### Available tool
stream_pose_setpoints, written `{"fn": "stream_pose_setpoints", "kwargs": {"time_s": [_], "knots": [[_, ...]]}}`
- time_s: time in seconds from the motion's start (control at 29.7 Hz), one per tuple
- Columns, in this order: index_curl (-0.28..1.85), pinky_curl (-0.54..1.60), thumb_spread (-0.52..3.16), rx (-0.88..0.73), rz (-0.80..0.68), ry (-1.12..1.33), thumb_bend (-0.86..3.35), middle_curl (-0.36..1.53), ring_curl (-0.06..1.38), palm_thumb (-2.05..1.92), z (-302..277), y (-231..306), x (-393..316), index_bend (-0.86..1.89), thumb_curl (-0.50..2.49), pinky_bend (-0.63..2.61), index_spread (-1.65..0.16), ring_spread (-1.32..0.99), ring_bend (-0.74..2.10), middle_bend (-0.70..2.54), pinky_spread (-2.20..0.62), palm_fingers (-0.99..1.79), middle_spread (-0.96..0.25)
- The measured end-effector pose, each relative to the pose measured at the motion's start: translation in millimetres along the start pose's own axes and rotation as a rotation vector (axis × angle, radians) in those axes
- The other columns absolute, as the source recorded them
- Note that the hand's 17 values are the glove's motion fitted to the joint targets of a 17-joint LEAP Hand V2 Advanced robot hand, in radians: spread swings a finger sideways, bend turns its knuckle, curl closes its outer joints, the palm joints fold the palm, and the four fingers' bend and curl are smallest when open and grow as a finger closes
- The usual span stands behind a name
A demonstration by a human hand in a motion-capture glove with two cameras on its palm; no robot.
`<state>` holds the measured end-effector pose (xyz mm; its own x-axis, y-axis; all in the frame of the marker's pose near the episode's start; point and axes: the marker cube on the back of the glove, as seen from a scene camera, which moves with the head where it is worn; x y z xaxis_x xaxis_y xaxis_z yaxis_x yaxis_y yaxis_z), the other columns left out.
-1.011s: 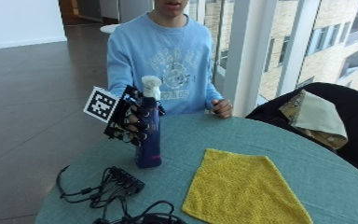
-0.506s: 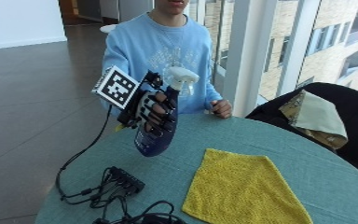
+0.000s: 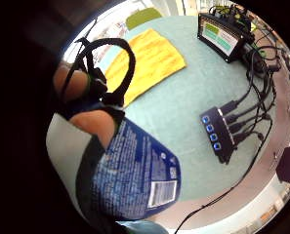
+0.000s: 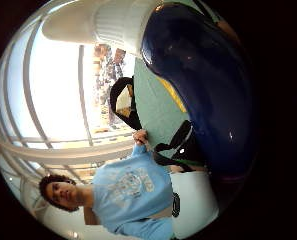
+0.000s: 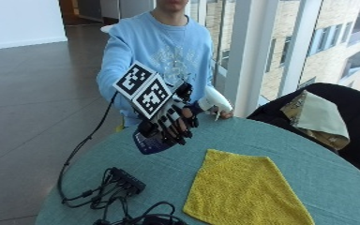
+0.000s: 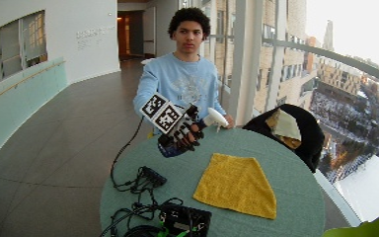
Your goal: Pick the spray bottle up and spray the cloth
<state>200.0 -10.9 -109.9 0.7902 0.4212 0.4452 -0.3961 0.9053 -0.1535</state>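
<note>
Above the table's (image 5: 330, 173) left edge, the gloved hand (image 5: 170, 123) grips the tilted spray bottle (image 5: 161, 133), fingers curled round it, beside the yellow cloth (image 5: 245, 190).

spray bottle (image 5: 168, 126): up off table (image 5: 330, 173), clear in air | tilt: upright → steep lean, nozzle toward 2 o'clock | right hand (image 5: 170, 123): risen with it, gripping bottle body

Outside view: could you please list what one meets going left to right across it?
Cables → gloved hand holding the spray bottle → yellow cloth → dark chair.
</note>
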Motion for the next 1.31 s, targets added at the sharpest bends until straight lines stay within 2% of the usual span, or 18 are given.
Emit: {"fn": "stream_pose_setpoints", "kwargs": {"time_s": [0.44, 1.31], "knots": [[0.22, 0.37, 0.76, -0.154, 0.113, -0.024, -0.03, 0.44, 0.37, 0.89, 5.0, -26.1, -0.5, 0.08, 0.66, 0.4, -0.22, 0.01, 0.53, 0.24, 0.2, 0.98, -0.07], [0.2, 0.37, 0.78, -0.21, 0.214, 0.046, -0.02, 0.45, 0.38, 0.86, 16.2, -38.2, -0.5, 0.08, 0.71, 0.4, -0.2, 0.03, 0.54, 0.24, 0.2, 0.98, -0.06]]}}
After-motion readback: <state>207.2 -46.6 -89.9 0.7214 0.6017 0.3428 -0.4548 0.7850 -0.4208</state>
